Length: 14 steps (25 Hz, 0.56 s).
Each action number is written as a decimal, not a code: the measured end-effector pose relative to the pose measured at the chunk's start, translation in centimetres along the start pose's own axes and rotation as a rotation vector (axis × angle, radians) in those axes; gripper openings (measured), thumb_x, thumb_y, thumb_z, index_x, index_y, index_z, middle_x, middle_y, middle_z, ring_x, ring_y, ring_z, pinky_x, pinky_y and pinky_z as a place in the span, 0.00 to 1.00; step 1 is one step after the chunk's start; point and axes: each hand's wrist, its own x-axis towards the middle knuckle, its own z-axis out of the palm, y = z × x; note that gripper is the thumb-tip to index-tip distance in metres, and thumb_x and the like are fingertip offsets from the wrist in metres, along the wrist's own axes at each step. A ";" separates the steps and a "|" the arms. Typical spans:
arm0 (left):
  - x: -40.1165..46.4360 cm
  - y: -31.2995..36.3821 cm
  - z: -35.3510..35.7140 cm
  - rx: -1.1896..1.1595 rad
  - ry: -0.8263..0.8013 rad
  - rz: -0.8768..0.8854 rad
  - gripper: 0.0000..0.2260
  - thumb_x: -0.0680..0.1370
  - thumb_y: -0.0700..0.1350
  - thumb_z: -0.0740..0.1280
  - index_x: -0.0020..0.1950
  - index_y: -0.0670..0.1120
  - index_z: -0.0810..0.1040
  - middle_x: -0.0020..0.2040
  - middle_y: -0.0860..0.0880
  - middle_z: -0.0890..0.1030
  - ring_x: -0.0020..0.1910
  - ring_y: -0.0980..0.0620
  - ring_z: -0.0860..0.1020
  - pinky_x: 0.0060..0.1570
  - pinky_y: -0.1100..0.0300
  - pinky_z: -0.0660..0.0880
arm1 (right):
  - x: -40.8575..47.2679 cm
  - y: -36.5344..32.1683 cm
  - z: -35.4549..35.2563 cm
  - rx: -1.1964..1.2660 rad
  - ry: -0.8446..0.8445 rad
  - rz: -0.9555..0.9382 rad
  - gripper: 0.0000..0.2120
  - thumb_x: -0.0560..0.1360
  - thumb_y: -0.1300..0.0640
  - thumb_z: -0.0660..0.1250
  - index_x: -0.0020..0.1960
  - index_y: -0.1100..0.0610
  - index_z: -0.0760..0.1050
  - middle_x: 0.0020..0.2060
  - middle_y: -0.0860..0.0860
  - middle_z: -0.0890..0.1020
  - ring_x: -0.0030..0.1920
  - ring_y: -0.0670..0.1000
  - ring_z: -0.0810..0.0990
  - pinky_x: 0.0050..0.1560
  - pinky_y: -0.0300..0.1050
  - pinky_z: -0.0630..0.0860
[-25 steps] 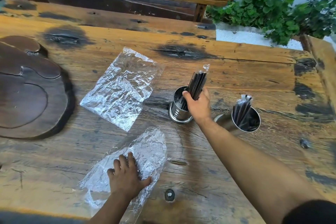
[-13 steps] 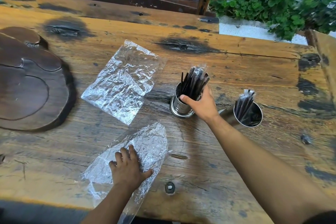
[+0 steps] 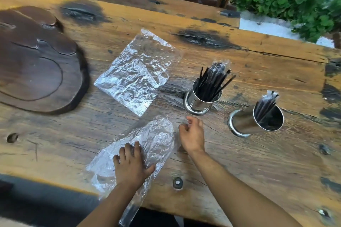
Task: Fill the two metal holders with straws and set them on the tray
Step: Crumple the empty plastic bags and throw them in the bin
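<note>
Two metal holders (image 3: 202, 97) (image 3: 255, 121) stood on the tabletop (image 3: 258, 162), both holding straws (image 3: 212, 83), well apart from the wooden tray (image 3: 36, 61); moving them remained. The left hand (image 3: 132, 167) pressed flat on a wrapper (image 3: 156, 140); the right hand (image 3: 192, 135) hovered loosely curled, empty.

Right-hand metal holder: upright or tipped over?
Upright. The right metal holder stands on its flared base on the wooden table, open mouth up, wrapped black straws sticking out. Its lean looks like wide-angle distortion.
</note>
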 end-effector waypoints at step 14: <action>1.6 -11.6 1.2 -0.218 0.066 -0.441 0.51 0.64 0.81 0.53 0.79 0.51 0.61 0.70 0.40 0.68 0.69 0.39 0.64 0.65 0.39 0.67 | 14.7 -16.8 15.2 -0.774 -0.251 -0.448 0.51 0.72 0.31 0.66 0.83 0.49 0.42 0.81 0.61 0.43 0.79 0.70 0.40 0.75 0.74 0.46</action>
